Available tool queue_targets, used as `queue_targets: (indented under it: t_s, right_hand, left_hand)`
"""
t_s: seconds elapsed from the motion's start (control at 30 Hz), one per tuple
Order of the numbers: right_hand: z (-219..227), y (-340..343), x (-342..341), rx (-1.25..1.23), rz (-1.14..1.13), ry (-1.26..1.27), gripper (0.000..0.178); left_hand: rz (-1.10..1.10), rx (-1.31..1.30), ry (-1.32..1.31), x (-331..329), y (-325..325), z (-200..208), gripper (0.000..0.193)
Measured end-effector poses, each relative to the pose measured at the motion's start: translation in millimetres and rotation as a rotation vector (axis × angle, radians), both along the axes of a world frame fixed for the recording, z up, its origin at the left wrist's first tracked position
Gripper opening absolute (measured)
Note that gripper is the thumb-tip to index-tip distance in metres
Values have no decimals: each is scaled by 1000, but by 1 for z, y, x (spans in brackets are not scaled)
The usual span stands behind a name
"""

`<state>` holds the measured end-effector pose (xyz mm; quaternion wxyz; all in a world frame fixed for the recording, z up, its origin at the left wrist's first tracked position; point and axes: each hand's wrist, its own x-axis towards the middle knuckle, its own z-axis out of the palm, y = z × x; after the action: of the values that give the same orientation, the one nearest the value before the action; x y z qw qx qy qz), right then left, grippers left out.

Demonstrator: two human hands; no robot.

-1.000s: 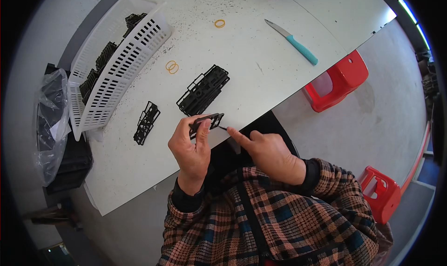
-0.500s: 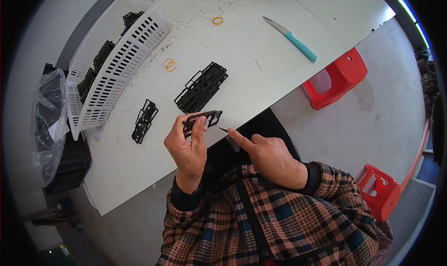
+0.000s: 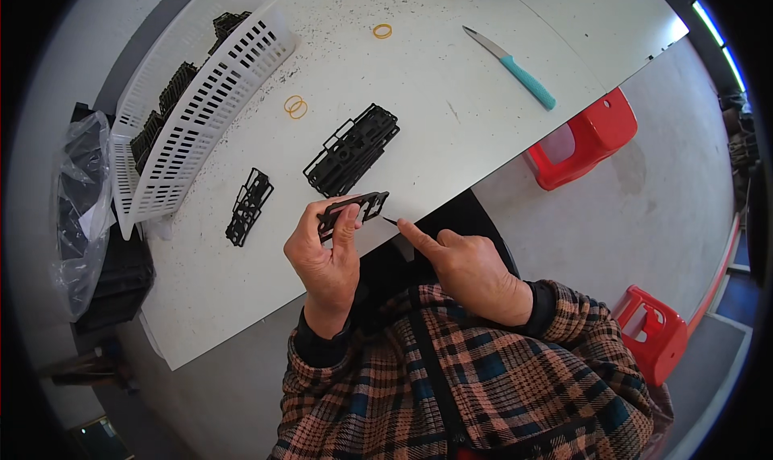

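In my left hand is a thin black plastic frame part with cut-outs, pinched between thumb and fingers above the table's near edge. My right hand is closed around a slim tool, its index finger stretched along it. Only the tool's dark pointed tip shows, close to the right end of the part; whether they touch I cannot tell. Just beyond my left hand lies a stack of similar black parts. Another black part rests on the table to the left.
On the white table lie a knife with a turquoise handle, yellow rubber bands and dark crumbs. A white slotted basket with black parts stands at the left, beside a plastic-covered black crate. Red stools stand to the right.
The view has shifted slightly. Both hands keep nearly the same pose, and the tool tip stays near the end of the held part.
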<state>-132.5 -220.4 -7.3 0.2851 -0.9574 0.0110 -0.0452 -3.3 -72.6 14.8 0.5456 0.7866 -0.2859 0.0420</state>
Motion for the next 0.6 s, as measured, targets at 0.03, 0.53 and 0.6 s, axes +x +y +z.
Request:
queue_targets:
  t_s: [0.03, 0.53, 0.6]
  right_hand:
    - [0, 0, 1, -13, 3, 7, 74]
    - [3, 0, 0, 41, 1, -63, 70]
    - [6, 1, 1, 48, 5, -74, 70]
  left_hand:
    - [-2, -2, 7, 0, 0, 0, 14]
    - [30, 34, -30, 3, 1, 0, 14]
    - [41, 27, -77, 3, 0, 2, 12]
